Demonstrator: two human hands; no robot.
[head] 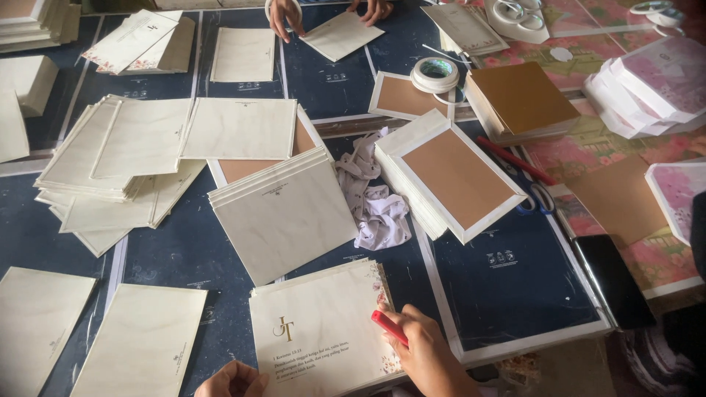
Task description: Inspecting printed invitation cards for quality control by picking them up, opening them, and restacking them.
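Right hand [426,353] is gripping a red cutter [388,328] over the right edge of the printed card stack [320,334], long axis running up-left, while the left hand [234,381] is sitting curled, holding nothing, at the stack's bottom-left corner.

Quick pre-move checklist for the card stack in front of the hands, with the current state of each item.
1. Right hand holds the red tool: ok, gripped against the card's right side.
2. Left hand on the printed card stack: cannot tell, only the knuckles show at its lower left corner.
3. Stack edges squared: not ok, the sheets beneath fan out slightly along the top edge.
4. Tool tip visible: cannot tell, hidden in the hand.
5. Tape roll within sight: ok, lying on a brown-faced board far from the hands.
6. Another person's hands apart from the stack: ok, at the far table edge on a blank sheet.
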